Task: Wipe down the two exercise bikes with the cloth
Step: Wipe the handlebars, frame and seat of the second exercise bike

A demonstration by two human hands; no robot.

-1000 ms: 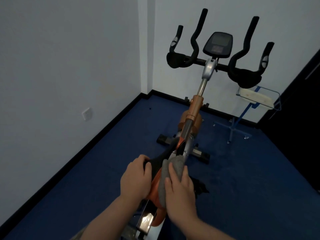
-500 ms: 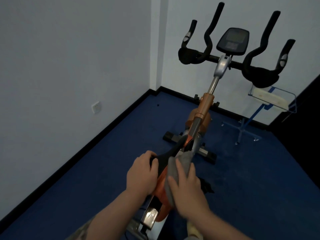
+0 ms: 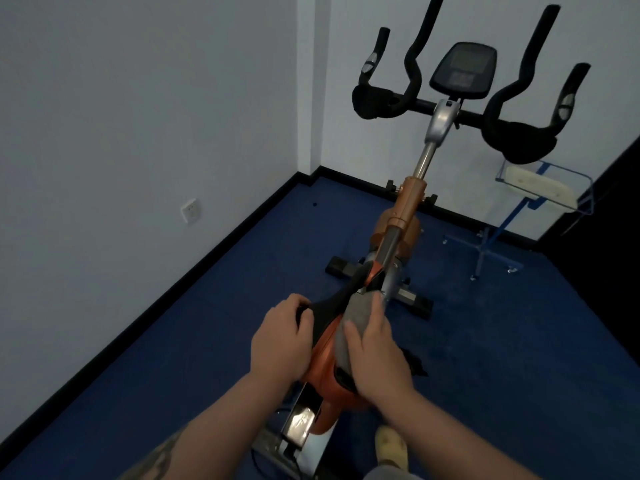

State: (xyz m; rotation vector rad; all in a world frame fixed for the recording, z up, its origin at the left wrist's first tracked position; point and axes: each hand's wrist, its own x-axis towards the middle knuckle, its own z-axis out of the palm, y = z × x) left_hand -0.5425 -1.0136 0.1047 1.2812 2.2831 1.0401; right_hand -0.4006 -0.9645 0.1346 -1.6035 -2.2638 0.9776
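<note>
An orange and silver exercise bike (image 3: 405,216) stands in front of me, with black handlebars and a console (image 3: 462,71) near the far wall. Its black saddle (image 3: 332,306) is right below me. My left hand (image 3: 280,341) curls over the saddle's left side and grips it. My right hand (image 3: 375,355) presses a grey cloth (image 3: 356,315) against the right side of the saddle and the orange frame beneath, thumb and fingers laid over the cloth. Only one bike is in view.
White walls meet in a corner behind the bike, with a wall socket (image 3: 190,210) on the left. A blue metal stand with a tray (image 3: 540,188) stands at the right. Blue carpet (image 3: 519,341) covers the floor. My shoe (image 3: 391,445) shows at the bottom.
My right hand has slid the cloth a little forward along the saddle's right side. The view has shifted, so the bike sits further right and higher. My left hand keeps its grip.
</note>
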